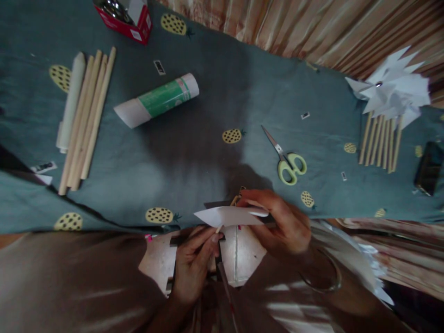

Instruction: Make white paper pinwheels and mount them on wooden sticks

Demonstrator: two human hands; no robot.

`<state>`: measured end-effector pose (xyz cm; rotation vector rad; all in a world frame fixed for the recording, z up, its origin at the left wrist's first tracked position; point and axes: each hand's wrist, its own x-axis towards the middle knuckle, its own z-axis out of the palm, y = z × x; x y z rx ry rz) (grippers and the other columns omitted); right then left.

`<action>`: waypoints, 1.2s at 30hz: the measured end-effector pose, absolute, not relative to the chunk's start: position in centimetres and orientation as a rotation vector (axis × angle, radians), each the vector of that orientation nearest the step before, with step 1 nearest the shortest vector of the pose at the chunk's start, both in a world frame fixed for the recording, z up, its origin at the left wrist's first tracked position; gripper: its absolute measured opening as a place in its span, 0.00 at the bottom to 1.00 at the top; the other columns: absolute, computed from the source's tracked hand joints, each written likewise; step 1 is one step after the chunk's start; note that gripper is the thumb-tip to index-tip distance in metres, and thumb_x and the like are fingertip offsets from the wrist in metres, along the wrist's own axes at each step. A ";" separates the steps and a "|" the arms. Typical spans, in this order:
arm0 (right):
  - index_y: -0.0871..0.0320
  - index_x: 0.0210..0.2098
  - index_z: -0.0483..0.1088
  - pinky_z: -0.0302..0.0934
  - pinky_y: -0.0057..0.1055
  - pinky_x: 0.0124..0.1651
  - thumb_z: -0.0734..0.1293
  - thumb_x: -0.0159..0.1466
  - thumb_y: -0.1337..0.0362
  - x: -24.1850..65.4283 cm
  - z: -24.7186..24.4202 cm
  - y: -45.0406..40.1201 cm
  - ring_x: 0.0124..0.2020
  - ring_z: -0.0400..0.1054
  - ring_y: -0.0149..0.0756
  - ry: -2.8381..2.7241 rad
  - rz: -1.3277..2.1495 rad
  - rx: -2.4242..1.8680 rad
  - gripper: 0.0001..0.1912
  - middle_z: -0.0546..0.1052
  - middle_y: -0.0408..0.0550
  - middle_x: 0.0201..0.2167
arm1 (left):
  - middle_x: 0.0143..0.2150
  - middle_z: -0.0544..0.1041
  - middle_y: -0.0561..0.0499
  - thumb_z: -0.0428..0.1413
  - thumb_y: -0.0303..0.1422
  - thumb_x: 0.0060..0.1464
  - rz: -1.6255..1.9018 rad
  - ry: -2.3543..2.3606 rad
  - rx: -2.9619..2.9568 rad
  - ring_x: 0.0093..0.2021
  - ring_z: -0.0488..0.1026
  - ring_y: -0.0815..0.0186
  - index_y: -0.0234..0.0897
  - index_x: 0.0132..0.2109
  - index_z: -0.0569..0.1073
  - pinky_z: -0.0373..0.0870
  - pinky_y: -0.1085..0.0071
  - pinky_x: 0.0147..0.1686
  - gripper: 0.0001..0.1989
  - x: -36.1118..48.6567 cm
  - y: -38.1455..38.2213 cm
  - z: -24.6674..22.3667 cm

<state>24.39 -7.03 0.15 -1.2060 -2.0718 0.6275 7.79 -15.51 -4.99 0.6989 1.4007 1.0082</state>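
Observation:
A white paper piece [231,216] with pointed ends is between my hands at the near edge of the table. My left hand [196,261] pinches a thin wooden stick [219,228] just below the paper. My right hand [280,219], with a bangle at the wrist, curls over the paper's right side, its thumb and fingers closed on it. Part of the stick is hidden behind the paper. Scissors with green handles [287,163] lie on the cloth beyond my right hand.
On the patterned cloth [208,166] are a green-and-white tube [163,100], wooden rods [88,122], a red box [137,25], white paper pinwheels on sticks [391,90] and a dark phone [429,169]. A curtain [277,27] hangs along the far edge.

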 end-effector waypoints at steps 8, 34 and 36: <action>0.54 0.56 0.68 0.73 0.25 0.48 0.68 0.64 0.74 24.3 0.0 -7.0 0.40 0.78 0.30 -2.049 0.649 -1.236 0.22 0.82 0.45 0.38 | 0.21 0.69 0.56 0.59 0.32 0.57 1.006 1.388 0.698 0.24 0.69 0.71 0.42 0.41 0.85 0.69 0.77 0.29 0.09 7.8 -15.5 -5.0; 0.60 0.39 0.76 0.66 0.30 0.36 0.71 0.53 0.69 23.9 -0.6 -1.5 0.34 0.74 0.34 -1.807 1.383 -1.568 0.13 0.81 0.46 0.35 | 0.20 0.70 0.57 0.66 0.39 0.46 1.029 1.256 0.467 0.17 0.62 0.76 0.33 0.44 0.82 0.60 0.79 0.18 0.19 7.6 -15.2 -4.2; 0.60 0.37 0.76 0.65 0.27 0.31 0.71 0.51 0.70 23.7 -0.3 -1.2 0.30 0.71 0.32 -1.789 1.423 -1.581 0.12 0.79 0.44 0.32 | 0.21 0.71 0.56 0.67 0.39 0.45 1.056 1.263 0.459 0.17 0.63 0.76 0.33 0.43 0.83 0.60 0.79 0.18 0.18 7.7 -15.1 -4.2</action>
